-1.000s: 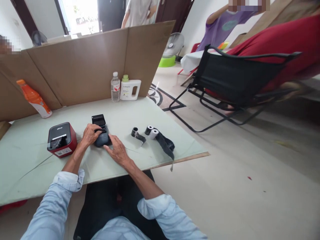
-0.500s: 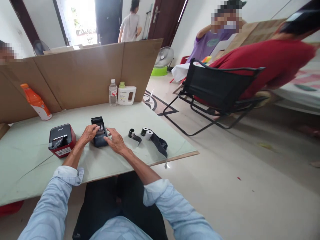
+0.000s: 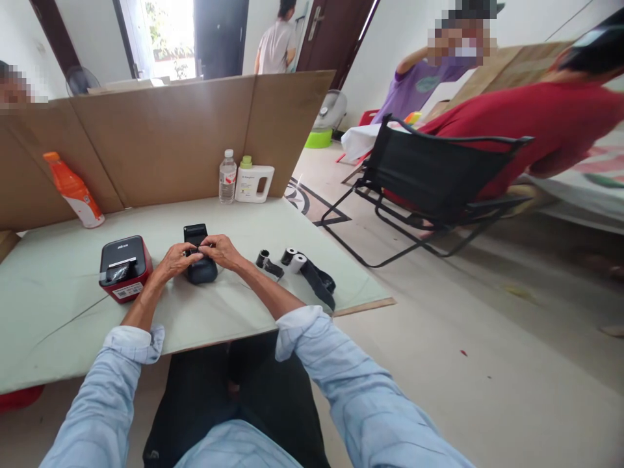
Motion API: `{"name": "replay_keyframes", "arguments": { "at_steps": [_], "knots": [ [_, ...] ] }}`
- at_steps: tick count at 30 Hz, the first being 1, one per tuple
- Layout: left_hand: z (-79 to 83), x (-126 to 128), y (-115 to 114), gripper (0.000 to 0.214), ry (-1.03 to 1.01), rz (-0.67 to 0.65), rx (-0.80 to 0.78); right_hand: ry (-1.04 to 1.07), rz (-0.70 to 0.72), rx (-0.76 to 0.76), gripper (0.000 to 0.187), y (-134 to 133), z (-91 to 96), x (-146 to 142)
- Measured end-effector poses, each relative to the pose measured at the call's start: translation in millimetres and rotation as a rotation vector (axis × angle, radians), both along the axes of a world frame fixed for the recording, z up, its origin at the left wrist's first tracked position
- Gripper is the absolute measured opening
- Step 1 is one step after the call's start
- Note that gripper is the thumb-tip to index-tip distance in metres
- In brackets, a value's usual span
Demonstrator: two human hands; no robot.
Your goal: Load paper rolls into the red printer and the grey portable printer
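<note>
A folded cardboard screen (image 3: 170, 136) stands along the far edge of the pale green bench (image 3: 58, 305), and a black folding chair (image 3: 429, 175) sits on the floor off to the right, well apart from it. On the bench, a red-sided label printer (image 3: 124, 268) sits to the left of the hands. Just beside it is the small black printer (image 3: 202, 268), near the middle of the bench, its lid tilted up at the back.

Both hands are on this small printer. The left hand (image 3: 173, 260) lies against its left side with the fingers curled round the body, gripping it. The right hand (image 3: 221, 250) comes in from the right, its fingers bent and the tips drawn together over the open top – whether anything is pinched between them cannot be told.

An orange bottle (image 3: 73, 198) leans at the screen's left. A white jug (image 3: 253, 182) and a water bottle (image 3: 227, 177) stand upright, touching or nearly so, at the back. Right of the hands lie two white paper rolls (image 3: 292, 260), a black strip (image 3: 319, 283) and a small black core (image 3: 263, 258).
</note>
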State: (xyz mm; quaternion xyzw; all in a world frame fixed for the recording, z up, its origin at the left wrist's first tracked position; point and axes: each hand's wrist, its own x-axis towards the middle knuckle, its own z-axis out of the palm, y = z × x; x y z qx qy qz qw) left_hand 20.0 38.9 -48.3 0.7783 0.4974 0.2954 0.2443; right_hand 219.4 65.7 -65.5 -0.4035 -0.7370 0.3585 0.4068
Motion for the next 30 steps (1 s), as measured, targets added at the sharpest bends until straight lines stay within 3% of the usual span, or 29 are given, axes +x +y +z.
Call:
{"name": "replay_keyframes", "arguments": {
  "at_steps": [7, 11, 14, 18, 23, 30],
  "knots": [
    [-4.3, 3.6, 9.2, 0.024, -0.034, 0.069, 0.030, 0.149, 0.052, -0.026, 0.015, 4.7, 25.7, 1.4],
    [6.2, 8.1, 7.2, 0.022, -0.047, 0.086, 0.102, 0.207, 0.023, 0.030, 0.016, -7.2, 34.9, 3.8],
    [17.5, 13.8, -3.9, 0.022, -0.025, 0.064, 0.205, 0.226, -0.020, 0.107, 0.015, -31.4, 35.0, 12.0],
    [24.4, 29.1, -26.1, 0.026, 0.024, -0.054, 0.303, 0.186, -0.051, 0.199, 0.016, -75.5, 20.7, 29.4],
    [16.8, 57.3, -44.0, 0.034, 0.099, -0.197, 0.296, 0.143, -0.168, 0.266, 0.013, -123.1, -15.6, 55.1],
    [9.1, 112.5, -21.2, 0.037, 0.256, -0.247, 0.249, 0.008, -0.445, 0.282, 0.017, -135.9, -48.1, 96.0]
  ]
}}
